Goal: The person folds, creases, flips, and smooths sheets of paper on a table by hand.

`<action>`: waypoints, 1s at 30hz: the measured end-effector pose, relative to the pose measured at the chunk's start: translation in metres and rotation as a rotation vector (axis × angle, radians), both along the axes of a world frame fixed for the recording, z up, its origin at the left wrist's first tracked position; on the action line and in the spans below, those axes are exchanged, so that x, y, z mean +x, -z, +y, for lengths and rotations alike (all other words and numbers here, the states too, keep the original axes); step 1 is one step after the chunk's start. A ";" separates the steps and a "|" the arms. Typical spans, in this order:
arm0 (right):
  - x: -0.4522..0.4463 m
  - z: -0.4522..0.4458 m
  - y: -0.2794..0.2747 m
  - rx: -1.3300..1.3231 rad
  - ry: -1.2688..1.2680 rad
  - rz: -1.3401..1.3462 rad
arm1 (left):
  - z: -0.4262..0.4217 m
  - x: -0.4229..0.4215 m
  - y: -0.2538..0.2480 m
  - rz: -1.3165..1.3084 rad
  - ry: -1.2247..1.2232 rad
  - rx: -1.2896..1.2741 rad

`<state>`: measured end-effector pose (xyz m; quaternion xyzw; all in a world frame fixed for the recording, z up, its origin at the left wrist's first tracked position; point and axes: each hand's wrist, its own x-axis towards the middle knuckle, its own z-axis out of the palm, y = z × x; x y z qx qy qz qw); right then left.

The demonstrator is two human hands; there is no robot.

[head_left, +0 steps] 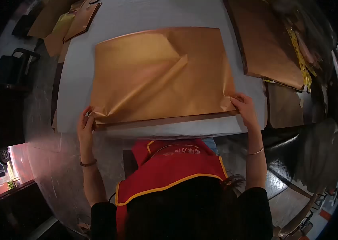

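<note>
A large orange-gold sheet [157,80], shiny like coated paper, lies over the pale table cover [77,88] in front of me. A diagonal crease runs from its near left corner up toward the middle. At that near left corner, my left hand [86,121] pinches the edge between thumb and fingers. My right hand [244,105] grips the near right corner, where the sheet puckers. Beneath the near edge shows a thin brownish layer; I cannot tell whether it is a second sheet or a fold.
A thick stack of brown-orange sheets [271,48] lies at the right, with yellow strapping [297,56] along it. More folded orange sheets [82,20] sit at the far left corner. A dark chair [13,66] stands left; a wooden-framed chair [297,208] is at the lower right.
</note>
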<state>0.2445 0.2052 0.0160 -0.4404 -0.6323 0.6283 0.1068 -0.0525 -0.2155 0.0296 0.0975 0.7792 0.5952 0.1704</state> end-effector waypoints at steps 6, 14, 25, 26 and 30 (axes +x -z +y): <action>0.005 -0.010 -0.002 0.058 -0.008 -0.059 | -0.010 0.009 0.012 0.033 -0.017 -0.030; 0.009 -0.009 0.000 0.050 -0.054 -0.048 | -0.017 0.013 0.015 -0.003 0.009 -0.052; 0.015 -0.005 0.017 0.345 -0.159 -0.106 | -0.020 0.020 0.025 0.014 0.006 -0.148; 0.015 -0.004 0.019 0.304 -0.134 -0.088 | -0.019 0.023 0.023 0.003 0.006 -0.134; 0.011 -0.008 0.007 0.221 -0.110 -0.130 | -0.016 0.027 0.012 -0.081 -0.083 -0.091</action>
